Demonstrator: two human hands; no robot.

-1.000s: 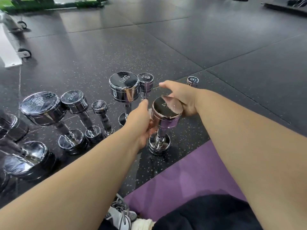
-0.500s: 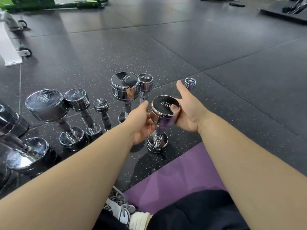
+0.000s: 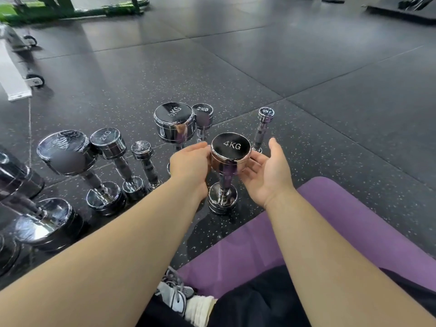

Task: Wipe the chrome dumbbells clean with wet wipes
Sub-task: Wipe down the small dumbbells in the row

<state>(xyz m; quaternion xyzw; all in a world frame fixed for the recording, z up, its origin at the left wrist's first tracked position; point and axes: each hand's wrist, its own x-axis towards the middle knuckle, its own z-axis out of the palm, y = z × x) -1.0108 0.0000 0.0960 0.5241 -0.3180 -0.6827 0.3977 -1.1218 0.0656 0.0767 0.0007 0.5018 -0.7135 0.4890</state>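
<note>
- The left hand (image 3: 188, 168) stays pressed to the left side of the 4KG dumbbell (image 3: 230, 149), at its top head, as half a second ago. Its fingers are tucked behind its own back, so whether it grips cannot be told.
- The right hand (image 3: 269, 175) has gone from cupping that head to lying palm up. Its fingers are straight and touch the head's right side from below, and the thumb is raised clear.
- The 4KG dumbbell stands upright on the speckled black floor (image 3: 306, 114), between both hands and just off the purple mat (image 3: 342, 208). Its chrome is mirror-bright, "4KG" reads plainly on the flat top, and the handle carries a purple reflection.
- At the far left, the edge dumbbells (image 3: 14, 180) are blurred and cut off by the frame.
- The handle of the 5KG dumbbell (image 3: 174, 121) is mostly hidden behind the left hand.
- The marking on the small dumbbell (image 3: 265, 119), beyond the right fingers, is too small to read.
</note>
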